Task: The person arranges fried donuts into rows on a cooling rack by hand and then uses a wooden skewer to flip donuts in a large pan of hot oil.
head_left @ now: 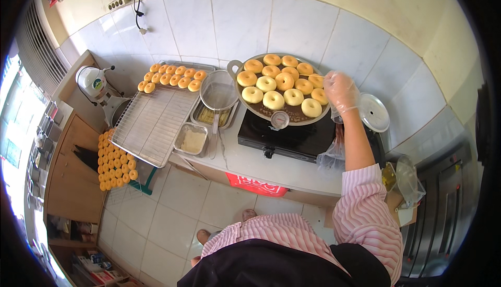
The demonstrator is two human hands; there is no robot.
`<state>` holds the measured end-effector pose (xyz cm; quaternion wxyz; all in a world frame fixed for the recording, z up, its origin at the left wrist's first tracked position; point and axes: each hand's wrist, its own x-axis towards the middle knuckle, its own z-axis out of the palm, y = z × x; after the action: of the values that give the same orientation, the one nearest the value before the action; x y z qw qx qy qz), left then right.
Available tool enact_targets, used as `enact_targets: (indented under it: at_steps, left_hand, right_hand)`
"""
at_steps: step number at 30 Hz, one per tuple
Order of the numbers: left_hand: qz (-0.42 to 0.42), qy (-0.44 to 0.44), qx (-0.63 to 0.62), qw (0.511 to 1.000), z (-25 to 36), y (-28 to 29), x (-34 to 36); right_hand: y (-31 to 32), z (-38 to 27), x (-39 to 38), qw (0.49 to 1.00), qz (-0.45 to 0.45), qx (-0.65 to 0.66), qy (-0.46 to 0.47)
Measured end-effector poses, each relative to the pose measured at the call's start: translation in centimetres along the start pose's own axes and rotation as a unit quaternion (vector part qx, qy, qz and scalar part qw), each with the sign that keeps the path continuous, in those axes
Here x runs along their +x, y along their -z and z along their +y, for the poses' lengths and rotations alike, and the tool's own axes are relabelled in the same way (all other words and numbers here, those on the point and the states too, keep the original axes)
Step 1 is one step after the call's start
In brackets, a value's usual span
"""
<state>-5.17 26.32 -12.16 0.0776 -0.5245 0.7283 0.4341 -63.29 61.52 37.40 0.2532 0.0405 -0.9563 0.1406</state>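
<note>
My right hand (pixel 340 93), in a clear plastic glove, is closed at the right rim of a wide two-handled frying pan (pixel 234 68). A thin light stick (pixel 312 75) seems to reach from its fingers over the doughnuts; the grip is partly hidden. Several ring doughnuts float in dark oil. Golden doughnuts (pixel 284 81) lie toward the back and middle, paler doughnuts (pixel 273 99) mostly toward the front. A round dial thermometer (pixel 279 120) sits at the pan's front rim. The pan stands on a black gas stove (pixel 284 142). My left hand is not in view.
Left of the pan are a long-handled strainer (pixel 215 125), a metal tub of pale contents (pixel 191 140) and a wire rack (pixel 156 122) with doughnuts at its far end. More doughnuts (pixel 116 164) lie lower left, near a stand mixer (pixel 99 86). Right: a lid (pixel 374 112) and crumpled clear plastic (pixel 332 157).
</note>
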Motion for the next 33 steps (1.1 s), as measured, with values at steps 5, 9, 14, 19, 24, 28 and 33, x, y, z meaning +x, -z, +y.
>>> enact_targets:
  at_steps: [5, 9, 14, 19, 24, 28, 33]
  left_hand:
    - [-0.008, -0.010, 0.005, 1.000, 0.8, 0.2, 0.8]
    - [-0.015, -0.023, 0.009, 1.000, 1.5, 0.2, 1.5]
    - [-0.019, -0.045, 0.014, 0.999, 2.2, 0.4, 2.1]
    - [-0.027, -0.042, 0.016, 0.999, 2.2, 0.7, 2.3]
    - [-0.037, -0.033, 0.021, 0.999, 2.1, 0.7, 2.5]
    - [-0.046, -0.034, 0.024, 0.998, 2.5, 0.8, 2.9]
    - [-0.058, -0.042, 0.029, 0.997, 3.0, 0.6, 3.5]
  right_hand:
    - [0.3, 0.3, -0.4, 0.999, -0.034, 0.012, 0.000]
    - [-1.8, 0.3, 0.0, 0.995, -0.006, -0.009, 0.096]
    - [-4.2, 0.1, 2.0, 0.996, -0.031, 0.003, 0.078]
    - [-3.5, 0.1, 1.4, 0.994, -0.034, 0.021, 0.104]
    - [-1.0, 0.6, -0.1, 0.995, 0.018, 0.008, 0.103]
    - [1.3, 1.7, -0.9, 0.999, -0.014, -0.013, 0.037]
    - [3.7, 2.4, -3.1, 0.999, 0.016, -0.008, 0.037]
